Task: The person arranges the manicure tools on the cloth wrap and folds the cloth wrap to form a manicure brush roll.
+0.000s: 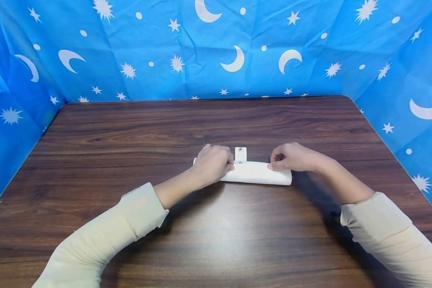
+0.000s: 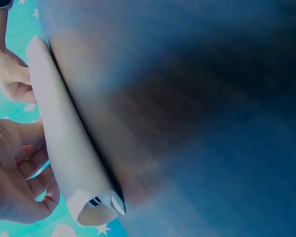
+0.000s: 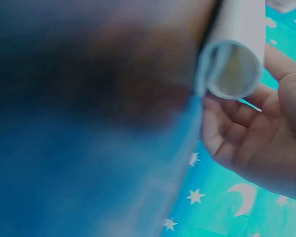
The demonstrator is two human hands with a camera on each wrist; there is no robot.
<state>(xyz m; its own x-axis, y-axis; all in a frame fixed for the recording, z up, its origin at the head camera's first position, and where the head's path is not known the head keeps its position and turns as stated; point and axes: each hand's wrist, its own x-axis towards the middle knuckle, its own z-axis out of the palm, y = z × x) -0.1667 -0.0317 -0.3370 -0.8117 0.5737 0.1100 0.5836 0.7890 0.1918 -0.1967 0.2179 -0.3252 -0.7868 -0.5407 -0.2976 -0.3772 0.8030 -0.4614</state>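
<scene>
A white rolled-up sheet [image 1: 257,173], which looks like soft fabric or leather, lies crosswise on the table. From its far side sticks out a short white strap [image 1: 241,153] with a metal snap. My left hand [image 1: 213,163] grips the roll left of the strap, fingers curled at its far edge. Toward the right end, my right hand [image 1: 296,157] pinches the roll between thumb and fingers. In the left wrist view, the roll's open end [image 2: 94,210] shows a dark striped bit inside. The right wrist view shows the other end [image 3: 234,69] as a hollow tube with layered edges.
The dark wood-grain table [image 1: 129,132] extends on all sides of the roll. A blue cloth [image 1: 201,48] with white moons and stars hangs behind the table and along both sides.
</scene>
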